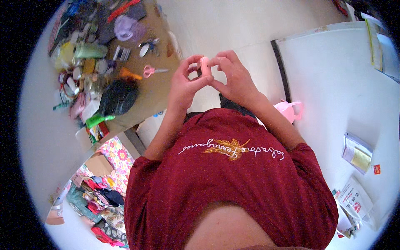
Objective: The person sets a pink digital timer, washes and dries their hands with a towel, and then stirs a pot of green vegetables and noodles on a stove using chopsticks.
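Note:
In front of my chest I hold a small pink object (pixel 205 66) with a dark patch on its left side; its exact kind is too small to tell. My left hand (pixel 184 81) grips it from the left, the thumb below and the curled fingers above. My right hand (pixel 236 79) meets it from the right, with thumb and forefinger bent in against its edge. To the left of my hands, pink-handled scissors (pixel 149 71) lie on a brown table (pixel 156 89), blades pointing toward my left hand.
The table carries a black bag (pixel 119 96), an orange tool (pixel 130 74), a purple bundle (pixel 127 28) and much clutter. A pink plastic jug-like thing (pixel 290 111) is beside my right forearm. Piled clothes (pixel 100 196) lie lower left. A white surface (pixel 325 79) with papers stretches along the right.

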Motion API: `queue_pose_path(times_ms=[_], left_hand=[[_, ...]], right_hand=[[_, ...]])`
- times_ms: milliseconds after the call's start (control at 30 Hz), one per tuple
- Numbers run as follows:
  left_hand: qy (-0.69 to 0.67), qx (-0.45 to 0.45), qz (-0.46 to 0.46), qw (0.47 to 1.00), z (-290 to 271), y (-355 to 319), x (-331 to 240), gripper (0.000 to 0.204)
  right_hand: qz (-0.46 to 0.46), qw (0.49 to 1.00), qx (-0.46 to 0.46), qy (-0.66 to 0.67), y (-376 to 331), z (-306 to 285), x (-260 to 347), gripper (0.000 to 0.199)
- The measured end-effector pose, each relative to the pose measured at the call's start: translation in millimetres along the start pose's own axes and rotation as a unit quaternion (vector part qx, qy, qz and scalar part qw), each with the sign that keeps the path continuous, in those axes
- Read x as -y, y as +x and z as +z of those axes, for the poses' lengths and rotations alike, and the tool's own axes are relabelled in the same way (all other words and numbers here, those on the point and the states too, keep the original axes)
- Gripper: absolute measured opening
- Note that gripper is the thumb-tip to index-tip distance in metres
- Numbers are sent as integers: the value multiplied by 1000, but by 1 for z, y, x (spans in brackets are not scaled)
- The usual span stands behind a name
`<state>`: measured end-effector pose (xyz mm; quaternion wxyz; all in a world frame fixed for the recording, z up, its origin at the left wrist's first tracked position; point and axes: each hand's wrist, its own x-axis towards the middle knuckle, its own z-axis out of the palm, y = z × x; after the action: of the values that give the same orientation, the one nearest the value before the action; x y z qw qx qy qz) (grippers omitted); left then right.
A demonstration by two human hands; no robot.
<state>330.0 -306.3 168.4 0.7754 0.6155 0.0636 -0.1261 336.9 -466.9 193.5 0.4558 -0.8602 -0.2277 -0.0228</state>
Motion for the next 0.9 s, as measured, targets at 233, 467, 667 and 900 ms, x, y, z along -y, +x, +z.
queue_pose_path(times_ms=[233,467,667,900], left_hand=[[35,10,-16,999,92,85,-5,55],[-45,117,-123,985,107,187,-10,51],[-168,180,-172,954,99,297,-25,44],[-188,263,-227,919,87,453,-81,56]], right_hand=[[4,1000,28,0,37,-96,-81,36],[3,1000,5,-26,105,-138,-140,57],[112,966,201,117,202,-186,-197,45],[262,902,155,307,332,-208,-251,28]])
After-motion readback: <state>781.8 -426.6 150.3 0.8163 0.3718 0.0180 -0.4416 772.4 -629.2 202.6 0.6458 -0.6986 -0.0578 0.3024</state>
